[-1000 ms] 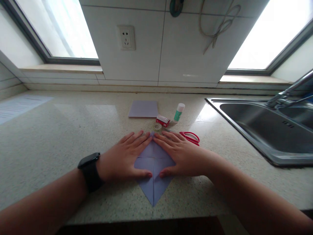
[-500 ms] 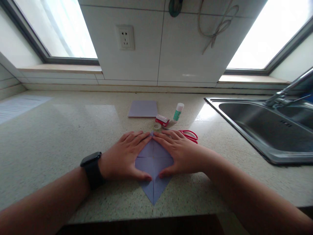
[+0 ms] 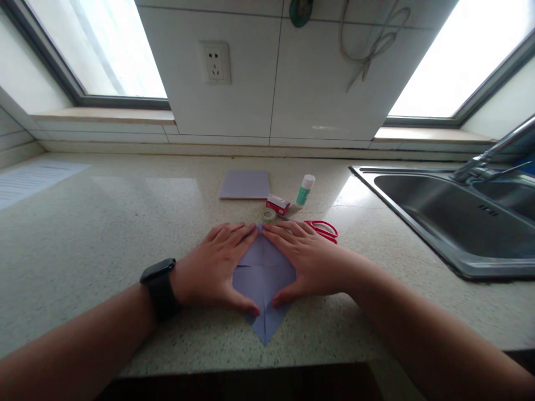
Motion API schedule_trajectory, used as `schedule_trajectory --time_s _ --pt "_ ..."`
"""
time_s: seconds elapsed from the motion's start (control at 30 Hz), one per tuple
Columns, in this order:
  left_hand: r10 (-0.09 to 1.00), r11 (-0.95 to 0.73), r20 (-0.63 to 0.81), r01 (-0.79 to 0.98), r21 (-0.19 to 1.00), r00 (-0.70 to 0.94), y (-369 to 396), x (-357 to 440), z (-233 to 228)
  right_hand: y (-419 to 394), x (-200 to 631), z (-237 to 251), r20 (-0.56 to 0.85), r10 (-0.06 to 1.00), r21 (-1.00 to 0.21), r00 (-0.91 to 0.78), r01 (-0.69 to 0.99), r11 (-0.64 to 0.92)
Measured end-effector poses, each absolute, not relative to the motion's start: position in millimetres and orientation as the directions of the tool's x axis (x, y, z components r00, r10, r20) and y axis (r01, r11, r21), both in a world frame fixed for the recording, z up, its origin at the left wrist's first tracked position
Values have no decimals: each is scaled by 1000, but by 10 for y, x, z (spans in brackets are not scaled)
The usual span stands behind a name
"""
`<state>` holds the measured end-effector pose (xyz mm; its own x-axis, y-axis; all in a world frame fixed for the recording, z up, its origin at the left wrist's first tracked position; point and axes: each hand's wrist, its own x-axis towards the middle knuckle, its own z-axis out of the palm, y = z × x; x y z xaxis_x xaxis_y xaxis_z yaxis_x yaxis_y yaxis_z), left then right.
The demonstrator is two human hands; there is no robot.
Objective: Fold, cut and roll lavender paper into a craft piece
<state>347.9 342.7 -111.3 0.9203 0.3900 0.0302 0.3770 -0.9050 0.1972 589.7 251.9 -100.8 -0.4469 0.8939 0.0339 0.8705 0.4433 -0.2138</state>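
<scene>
A folded lavender paper (image 3: 263,278), kite-shaped with its point toward me, lies flat on the speckled countertop (image 3: 104,223). My left hand (image 3: 213,267) presses its left half, fingers spread along the upper left edge, thumb near the centre crease. My right hand (image 3: 309,262) mirrors it on the right half. A black watch (image 3: 161,288) sits on my left wrist. Neither hand grips anything; both palms lie flat on the sheet.
Behind my hands lie red scissors (image 3: 324,229), a tape roll (image 3: 268,214), a small red box (image 3: 278,204), a glue stick (image 3: 305,190) and a lavender paper stack (image 3: 245,184). A steel sink (image 3: 451,217) with tap is at right. The counter edge runs near me.
Both hands have slid slightly toward each other along the paper, thumbs closing on the centre crease. The view shifted a little.
</scene>
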Motion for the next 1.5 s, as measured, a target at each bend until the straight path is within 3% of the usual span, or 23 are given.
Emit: schedule_trajectory --time_s 0.2,0.33,0.57,0.77,0.87,1.0,1.03,1.27,1.5 --pt "385 -904 56 364 225 921 3438 3478 -1092 2529 5920 -954 36 896 -241 -442 866 437" --pt "465 -865 114 424 269 878 3509 3463 -1032 2592 6028 -815 156 907 -254 -392 871 420" --pt "633 -773 152 630 70 759 3911 3315 -1274 2734 6279 -824 391 905 -340 -166 888 310" --pt "651 -757 162 649 71 742 3997 3303 -1345 2800 6148 -903 508 858 -390 -79 867 311" --pt "673 -739 185 665 109 716 3993 3318 -1319 2954 5968 -794 488 858 -295 -161 895 335" --pt "677 -736 197 659 155 709 4013 3316 -1308 3381 5748 -659 254 916 23 -311 948 316" --pt "674 -739 202 654 162 711 4017 3314 -1307 3510 5708 -657 226 924 54 -309 951 305" --pt "678 -735 211 657 169 704 4014 3317 -1309 4088 5579 -878 75 964 186 -255 953 238" --pt "677 -736 223 655 172 702 4013 3316 -1318 4074 5548 -925 71 957 274 -281 928 252"
